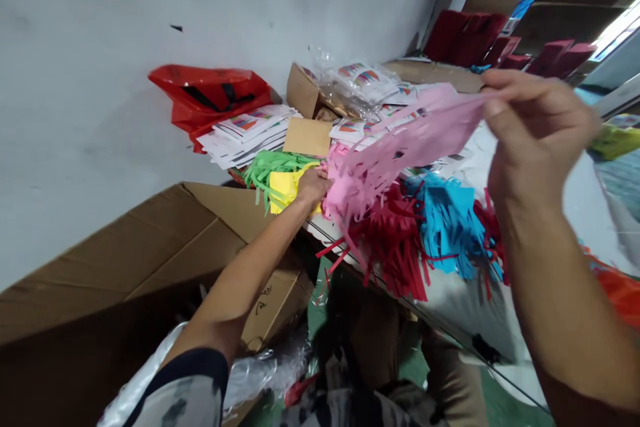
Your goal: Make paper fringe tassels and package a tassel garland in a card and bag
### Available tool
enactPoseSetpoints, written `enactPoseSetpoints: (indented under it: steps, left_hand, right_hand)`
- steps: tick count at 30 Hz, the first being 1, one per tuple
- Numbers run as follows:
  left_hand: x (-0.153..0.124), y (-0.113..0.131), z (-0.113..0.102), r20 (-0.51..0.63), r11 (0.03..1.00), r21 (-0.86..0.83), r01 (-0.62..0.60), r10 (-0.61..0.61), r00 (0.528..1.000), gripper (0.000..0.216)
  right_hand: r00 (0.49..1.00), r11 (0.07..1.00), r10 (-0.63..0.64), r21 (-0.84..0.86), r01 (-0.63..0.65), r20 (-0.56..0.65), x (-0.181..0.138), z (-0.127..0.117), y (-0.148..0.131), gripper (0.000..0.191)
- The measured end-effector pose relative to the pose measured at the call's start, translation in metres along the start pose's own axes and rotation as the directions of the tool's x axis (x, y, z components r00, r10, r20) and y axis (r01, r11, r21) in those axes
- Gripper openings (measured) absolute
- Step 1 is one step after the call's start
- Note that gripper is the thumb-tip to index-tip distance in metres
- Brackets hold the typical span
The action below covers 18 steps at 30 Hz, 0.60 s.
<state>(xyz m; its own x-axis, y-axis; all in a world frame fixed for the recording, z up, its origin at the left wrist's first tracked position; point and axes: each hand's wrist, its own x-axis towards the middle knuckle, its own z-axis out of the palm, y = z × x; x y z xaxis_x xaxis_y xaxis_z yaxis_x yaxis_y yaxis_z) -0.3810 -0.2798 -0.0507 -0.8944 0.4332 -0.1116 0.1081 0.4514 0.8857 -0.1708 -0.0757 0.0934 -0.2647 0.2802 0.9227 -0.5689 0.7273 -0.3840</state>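
Note:
My right hand is raised at the right, with thumb and fingers pinching one end of a pink fringed paper. The sheet stretches down to the left, its cut strips hanging over a pile of pink fringes. At the left edge of that pile, my left hand has its fingers closed on pink paper, partly hidden. Yellow paper lies beside and under this hand, with green fringes behind it. Dark red fringes and blue fringes lie nearer the table's front edge.
Printed sheets are stacked by a red plastic bag against the wall. Clear-wrapped prints sit by a small cardboard box. A large open carton stands at the left, below table height.

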Motion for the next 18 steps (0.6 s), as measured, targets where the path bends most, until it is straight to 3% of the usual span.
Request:
enactPoseSetpoints:
  steps: [3, 4, 6, 9, 11, 13, 15, 16, 18]
  left_hand:
    - [-0.027, 0.016, -0.010, -0.064, 0.983, 0.145, -0.111, 0.121, 0.991, 0.011]
    - [-0.041, 0.025, -0.014, -0.108, 0.945, 0.247, -0.213, 0.246, 0.963, 0.013]
    - [-0.073, 0.046, -0.018, -0.180, 0.828, 0.354, -0.435, 0.516, 0.837, 0.014]
    - [-0.123, 0.083, -0.016, -0.320, 0.652, 0.169, -0.739, 0.746, 0.584, 0.027]
    - [-0.148, 0.105, -0.006, -0.274, 0.491, 0.084, -0.867, 0.848, 0.454, 0.022]
    - [-0.162, 0.119, 0.011, -0.135, 0.372, 0.052, -0.927, 0.922, 0.363, 0.018]
    - [-0.166, 0.124, 0.029, 0.012, 0.325, 0.055, -0.944, 0.945, 0.326, 0.023]
    - [-0.165, 0.124, 0.038, 0.069, 0.328, 0.061, -0.943, 0.941, 0.331, 0.025]
    - [-0.161, 0.121, 0.052, 0.158, 0.383, 0.051, -0.922, 0.909, 0.386, 0.019]
  right_hand:
    - [0.992, 0.996, -0.044, -0.084, 0.035, -0.115, -0.003, -0.036, -0.018, 0.013]
    - [0.993, 0.990, -0.030, -0.138, 0.014, -0.114, -0.008, -0.044, -0.025, 0.013]
    - [0.996, 0.965, 0.024, -0.259, -0.046, -0.088, -0.025, -0.053, -0.039, 0.011]
    - [0.991, 0.913, 0.113, -0.386, -0.130, -0.066, -0.054, -0.052, -0.058, 0.003]
    - [0.985, 0.885, 0.167, -0.434, -0.168, -0.041, -0.070, -0.049, -0.069, 0.002]
    - [0.979, 0.869, 0.203, -0.457, -0.187, -0.014, -0.081, -0.049, -0.077, 0.004]
    - [0.974, 0.861, 0.225, -0.468, -0.198, 0.000, -0.090, -0.051, -0.084, 0.004]
    - [0.972, 0.859, 0.235, -0.469, -0.205, 0.004, -0.093, -0.053, -0.086, 0.004]
    - [0.963, 0.860, 0.267, -0.458, -0.227, 0.023, -0.099, -0.060, -0.091, 0.004]
